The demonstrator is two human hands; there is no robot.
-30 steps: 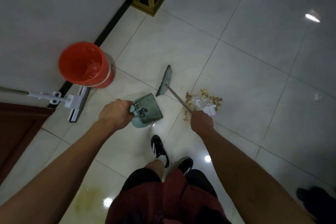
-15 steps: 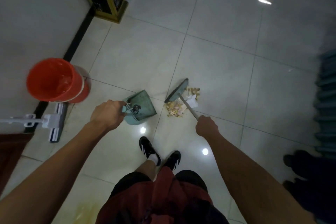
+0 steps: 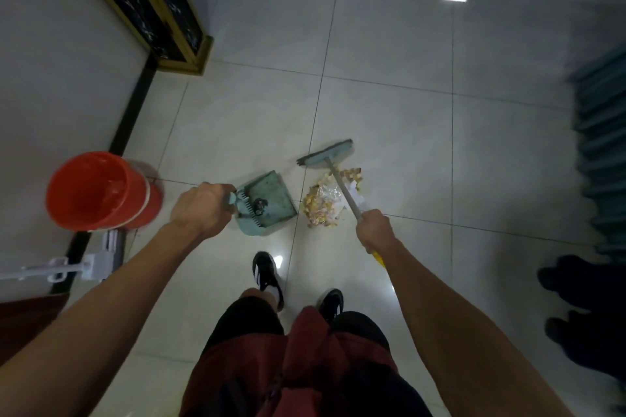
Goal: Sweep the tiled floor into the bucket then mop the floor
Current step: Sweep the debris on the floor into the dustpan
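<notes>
On the tiled floor dead center, the debris sits in a small pile just past the right hand, which is wrapped tight around the broom handle, broom head at 12 o'clock from the pile. Left hand grips the dustpan handle, pan just at 9 o'clock of the pile. The bucket stands by the wall at 9 o'clock of that hand, mop lying right below it.

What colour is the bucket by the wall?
Orange-red, with a pale band near its base; the bucket shows clearly in the head view.
</notes>
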